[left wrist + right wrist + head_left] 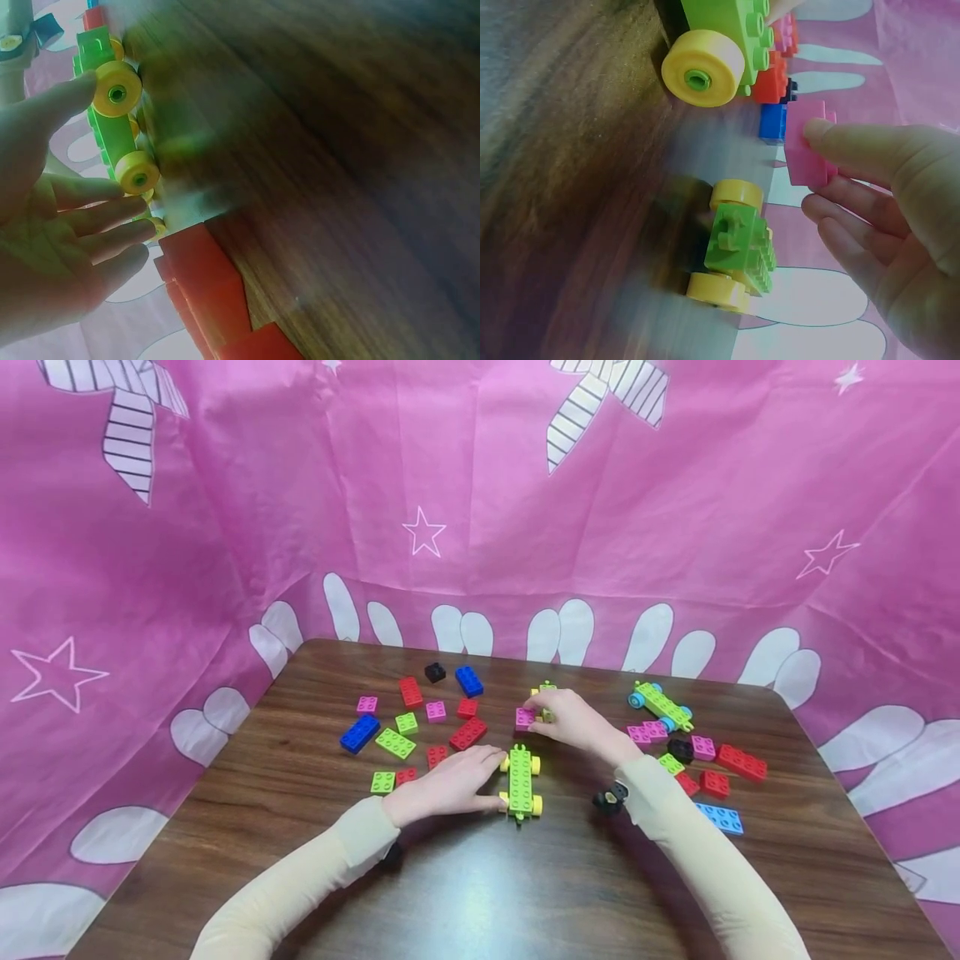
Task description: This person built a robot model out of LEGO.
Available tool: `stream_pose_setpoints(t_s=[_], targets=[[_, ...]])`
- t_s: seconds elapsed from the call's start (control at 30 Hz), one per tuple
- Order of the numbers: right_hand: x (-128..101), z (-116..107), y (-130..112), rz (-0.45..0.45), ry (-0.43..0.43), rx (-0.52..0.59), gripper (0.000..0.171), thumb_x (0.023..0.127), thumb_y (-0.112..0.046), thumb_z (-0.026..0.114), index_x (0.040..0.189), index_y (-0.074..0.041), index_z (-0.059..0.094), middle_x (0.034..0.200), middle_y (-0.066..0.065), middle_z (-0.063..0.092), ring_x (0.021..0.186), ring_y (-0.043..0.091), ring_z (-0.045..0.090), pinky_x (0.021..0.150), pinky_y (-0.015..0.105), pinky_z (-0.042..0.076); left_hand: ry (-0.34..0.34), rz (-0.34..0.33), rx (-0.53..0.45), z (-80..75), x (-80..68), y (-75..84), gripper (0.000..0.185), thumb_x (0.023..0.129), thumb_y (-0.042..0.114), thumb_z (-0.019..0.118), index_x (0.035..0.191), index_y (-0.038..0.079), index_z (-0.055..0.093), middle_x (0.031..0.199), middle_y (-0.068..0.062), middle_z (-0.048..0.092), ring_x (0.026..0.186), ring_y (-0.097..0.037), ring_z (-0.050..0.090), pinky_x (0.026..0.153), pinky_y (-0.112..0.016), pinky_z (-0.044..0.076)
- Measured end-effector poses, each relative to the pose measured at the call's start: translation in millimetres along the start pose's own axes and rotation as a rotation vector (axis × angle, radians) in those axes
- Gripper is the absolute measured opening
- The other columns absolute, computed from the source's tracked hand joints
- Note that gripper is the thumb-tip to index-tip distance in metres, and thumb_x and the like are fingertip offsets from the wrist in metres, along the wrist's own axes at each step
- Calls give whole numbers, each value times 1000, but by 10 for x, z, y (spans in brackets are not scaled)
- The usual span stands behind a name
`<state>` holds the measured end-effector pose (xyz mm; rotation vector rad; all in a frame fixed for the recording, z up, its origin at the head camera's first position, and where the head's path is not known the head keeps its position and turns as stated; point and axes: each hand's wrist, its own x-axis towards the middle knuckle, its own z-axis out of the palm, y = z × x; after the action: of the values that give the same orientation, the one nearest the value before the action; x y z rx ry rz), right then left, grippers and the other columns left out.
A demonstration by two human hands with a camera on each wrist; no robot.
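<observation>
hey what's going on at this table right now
A person is handling toy building bricks on a wooden table. Their left hand rests against a green wheeled base with yellow wheels. Their right hand pinches a small pink brick just beyond it. Red, blue, green, pink and black loose bricks lie scattered around.

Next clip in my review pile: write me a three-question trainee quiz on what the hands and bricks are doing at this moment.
1. True or false: the right hand holds a blue brick.
2. What does the left hand touch? A) the long green wheeled chassis B) the black brick C) the light blue plate
3. What colour are that chassis's wheels?

Key:
1. False; it pinches a pink brick.
2. A; the fingers lie against its side.
3. Yellow.
</observation>
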<state>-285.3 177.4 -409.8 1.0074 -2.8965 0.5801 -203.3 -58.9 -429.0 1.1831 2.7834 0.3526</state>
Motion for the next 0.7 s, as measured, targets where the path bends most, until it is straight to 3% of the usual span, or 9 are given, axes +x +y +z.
stream_pose_setpoints(t_s=[0.33,0.7], targets=[[-213,-16,-61,4,20,-3,34,86,-24,78,115,-9,71,111,6,74,105,22,69,93,41,58,-18,-23,-45,3,43,-31,74,91,47,68,143,0,47,144,-14,54,136,-26,51,112,-41,45],[-360,26,-119,-78,70,29,28,86,-20,78,111,-8,72,107,6,75,102,20,71,91,39,58,-1,-30,-102,3,44,-86,71,92,45,67,143,-1,48,144,-15,54,135,-27,51,112,-42,45]])
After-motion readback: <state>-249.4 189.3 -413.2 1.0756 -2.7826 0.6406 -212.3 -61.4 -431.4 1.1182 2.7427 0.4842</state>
